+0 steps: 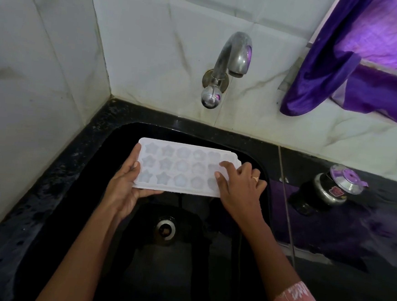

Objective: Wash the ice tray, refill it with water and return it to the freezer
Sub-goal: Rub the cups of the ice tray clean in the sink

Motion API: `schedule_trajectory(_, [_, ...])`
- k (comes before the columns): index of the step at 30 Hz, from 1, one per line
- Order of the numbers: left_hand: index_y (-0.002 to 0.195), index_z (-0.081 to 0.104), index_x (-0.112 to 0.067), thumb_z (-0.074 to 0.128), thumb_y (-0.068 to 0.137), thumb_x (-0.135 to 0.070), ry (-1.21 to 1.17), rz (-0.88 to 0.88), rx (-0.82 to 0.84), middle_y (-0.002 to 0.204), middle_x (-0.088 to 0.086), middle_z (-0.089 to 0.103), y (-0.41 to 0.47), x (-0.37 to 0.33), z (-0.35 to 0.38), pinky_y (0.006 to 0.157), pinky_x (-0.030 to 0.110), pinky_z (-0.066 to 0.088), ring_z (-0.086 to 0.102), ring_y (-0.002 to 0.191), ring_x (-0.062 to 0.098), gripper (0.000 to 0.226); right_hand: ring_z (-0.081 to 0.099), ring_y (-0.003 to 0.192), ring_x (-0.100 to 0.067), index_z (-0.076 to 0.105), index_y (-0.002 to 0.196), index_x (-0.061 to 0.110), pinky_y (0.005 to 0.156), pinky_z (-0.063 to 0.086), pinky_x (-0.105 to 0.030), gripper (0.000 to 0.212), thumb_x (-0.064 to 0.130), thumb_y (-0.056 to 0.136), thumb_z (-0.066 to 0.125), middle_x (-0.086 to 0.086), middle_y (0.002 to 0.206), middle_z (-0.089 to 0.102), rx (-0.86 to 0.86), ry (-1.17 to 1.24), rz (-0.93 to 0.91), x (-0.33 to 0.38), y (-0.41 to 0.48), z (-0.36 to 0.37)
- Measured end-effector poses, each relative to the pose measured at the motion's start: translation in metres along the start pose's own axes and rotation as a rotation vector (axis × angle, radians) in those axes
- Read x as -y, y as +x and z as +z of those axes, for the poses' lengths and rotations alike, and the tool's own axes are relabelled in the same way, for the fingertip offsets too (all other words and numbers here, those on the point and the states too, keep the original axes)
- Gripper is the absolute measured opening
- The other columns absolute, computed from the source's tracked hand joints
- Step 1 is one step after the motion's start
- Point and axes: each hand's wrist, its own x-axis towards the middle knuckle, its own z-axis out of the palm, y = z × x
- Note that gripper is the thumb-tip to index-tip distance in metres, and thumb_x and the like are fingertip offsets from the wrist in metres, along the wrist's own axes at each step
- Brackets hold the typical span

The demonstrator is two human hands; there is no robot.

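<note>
My left hand [128, 183] has its fingers clamped on the ice tray [181, 170], held level over the black sink [91, 165]; my right hand's fingers [227, 169] rest spread on its cells. The tap [233, 58] runs dry, so I judge washing is barely begun: next I need water on.

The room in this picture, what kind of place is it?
Most likely a home kitchen: a black sink under a wall tap, tiled walls, and an ice tray held over the basin.
</note>
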Motion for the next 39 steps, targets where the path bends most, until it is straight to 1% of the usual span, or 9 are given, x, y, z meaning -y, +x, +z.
schedule_trajectory(4, [0.131, 0.046, -0.038, 0.036, 0.1, -0.018, 0.011, -0.003, 0.012, 0.135, -0.004, 0.048, -0.001, -0.002, 0.001, 0.055, 0.038, 0.058, 0.057, 0.106, 0.022, 0.038, 0.032, 0.107, -0.022, 0.045, 0.128, 0.029, 0.081, 0.016, -0.033, 0.038, 0.046, 0.096, 0.033, -0.003, 0.112, 0.037, -0.005, -0.019, 0.026, -0.012, -0.006, -0.004])
schedule_trajectory(8, [0.136, 0.042, -0.034, 0.035, 0.1, -0.016, 0.018, 0.0, 0.018, 0.136, -0.003, 0.048, -0.004, -0.001, 0.003, 0.054, 0.037, 0.058, 0.058, 0.103, 0.021, 0.041, 0.031, 0.11, -0.022, 0.046, 0.129, 0.031, 0.086, 0.019, -0.036, 0.042, 0.049, 0.095, 0.031, -0.003, 0.114, 0.036, 0.05, -0.039, 0.027, -0.015, -0.004, -0.006])
schedule_trajectory(13, [0.137, 0.041, -0.032, 0.035, 0.1, -0.016, 0.019, -0.001, 0.002, 0.135, -0.004, 0.048, -0.005, 0.001, 0.005, 0.055, 0.038, 0.059, 0.057, 0.102, 0.02, 0.041, 0.031, 0.111, -0.023, 0.05, 0.125, 0.027, 0.084, 0.017, -0.035, 0.043, 0.051, 0.095, 0.03, -0.004, 0.115, 0.036, 0.079, -0.028, 0.016, -0.015, -0.001, -0.004])
schedule_trajectory(16, [0.137, 0.041, -0.032, 0.035, 0.1, -0.016, 0.026, 0.001, -0.011, 0.132, -0.005, 0.049, -0.005, 0.001, 0.003, 0.055, 0.038, 0.059, 0.058, 0.1, 0.018, 0.041, 0.031, 0.109, -0.022, 0.052, 0.124, 0.029, 0.088, 0.019, -0.037, 0.042, 0.05, 0.095, 0.031, -0.002, 0.11, 0.035, 0.086, 0.004, 0.017, -0.016, -0.001, -0.003])
schedule_trajectory(19, [0.138, 0.041, -0.032, 0.034, 0.1, -0.016, 0.026, 0.007, -0.015, 0.131, -0.006, 0.049, -0.005, 0.001, 0.001, 0.055, 0.038, 0.059, 0.058, 0.098, 0.016, 0.042, 0.031, 0.106, -0.021, 0.051, 0.124, 0.032, 0.084, 0.017, -0.035, 0.04, 0.05, 0.095, 0.03, 0.001, 0.103, 0.029, 0.078, -0.003, 0.005, -0.017, -0.001, -0.002])
schedule_trajectory(24, [0.137, 0.041, -0.031, 0.034, 0.1, -0.016, 0.03, 0.012, -0.022, 0.128, -0.005, 0.05, -0.004, -0.001, -0.001, 0.054, 0.037, 0.059, 0.058, 0.096, 0.016, 0.041, 0.032, 0.104, -0.022, 0.052, 0.12, 0.032, 0.081, 0.016, -0.035, 0.038, 0.05, 0.095, 0.03, 0.001, 0.1, 0.027, 0.053, -0.045, 0.0, -0.018, -0.001, 0.0])
schedule_trajectory(27, [0.137, 0.042, -0.031, 0.034, 0.1, -0.016, 0.036, 0.011, -0.023, 0.129, -0.005, 0.049, -0.003, -0.002, -0.001, 0.053, 0.037, 0.058, 0.058, 0.096, 0.015, 0.041, 0.032, 0.104, -0.022, 0.053, 0.119, 0.03, 0.08, 0.015, -0.034, 0.039, 0.05, 0.096, 0.03, -0.001, 0.102, 0.03, 0.052, -0.07, 0.002, -0.02, -0.001, 0.001])
schedule_trajectory(30, [0.135, 0.043, -0.033, 0.035, 0.1, -0.017, 0.043, 0.007, -0.02, 0.13, -0.004, 0.049, -0.003, -0.002, -0.003, 0.052, 0.036, 0.058, 0.058, 0.097, 0.017, 0.04, 0.033, 0.106, -0.023, 0.052, 0.122, 0.03, 0.084, 0.019, -0.037, 0.04, 0.05, 0.096, 0.03, -0.005, 0.109, 0.036, 0.056, -0.074, 0.008, -0.021, 0.0, 0.003])
schedule_trajectory(39, [0.137, 0.042, -0.031, 0.034, 0.1, -0.016, 0.021, 0.011, -0.031, 0.128, -0.003, 0.05, -0.004, -0.001, 0.0, 0.052, 0.036, 0.058, 0.059, 0.095, 0.016, 0.041, 0.032, 0.109, -0.023, 0.046, 0.128, 0.034, 0.089, 0.021, -0.039, 0.04, 0.05, 0.096, 0.029, -0.004, 0.11, 0.036, 0.082, -0.033, 0.001, -0.019, -0.001, 0.002])
